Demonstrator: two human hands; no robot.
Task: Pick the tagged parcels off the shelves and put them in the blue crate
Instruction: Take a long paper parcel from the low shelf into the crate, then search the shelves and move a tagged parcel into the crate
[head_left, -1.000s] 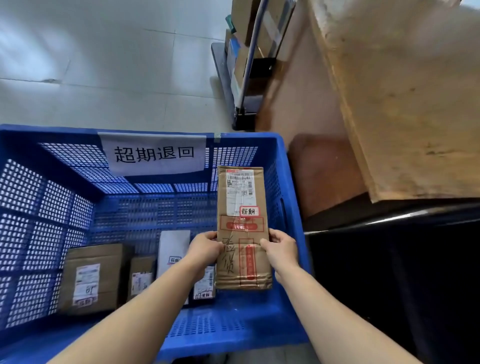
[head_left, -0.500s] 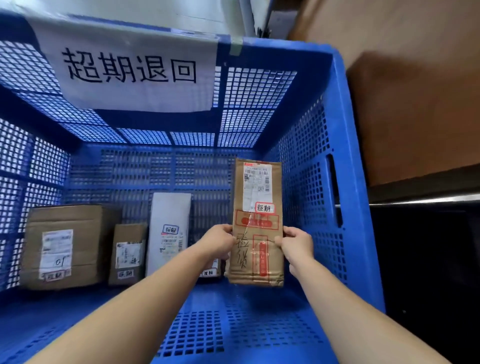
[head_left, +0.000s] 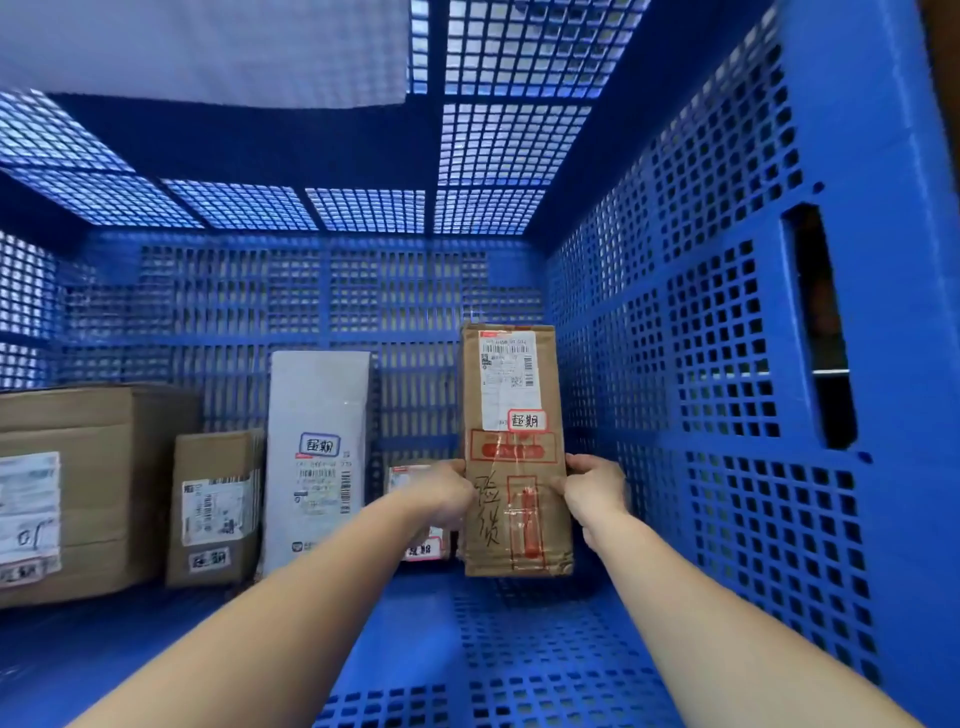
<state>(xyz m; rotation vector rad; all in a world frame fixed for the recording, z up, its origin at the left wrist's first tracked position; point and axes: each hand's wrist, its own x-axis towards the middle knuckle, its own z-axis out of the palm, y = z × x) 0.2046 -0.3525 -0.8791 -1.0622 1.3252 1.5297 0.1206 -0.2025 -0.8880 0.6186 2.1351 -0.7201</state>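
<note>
Hands (head_left: 447, 493) (head_left: 595, 491) hold brown parcel (head_left: 511, 447) inside blue crate (head_left: 727, 364) beside four parcels.

Brown surface (head_left: 943, 78) (top right corner)

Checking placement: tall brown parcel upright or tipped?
Upright: the tall brown parcel stands on end inside the blue crate, gripped by both hands.
</note>
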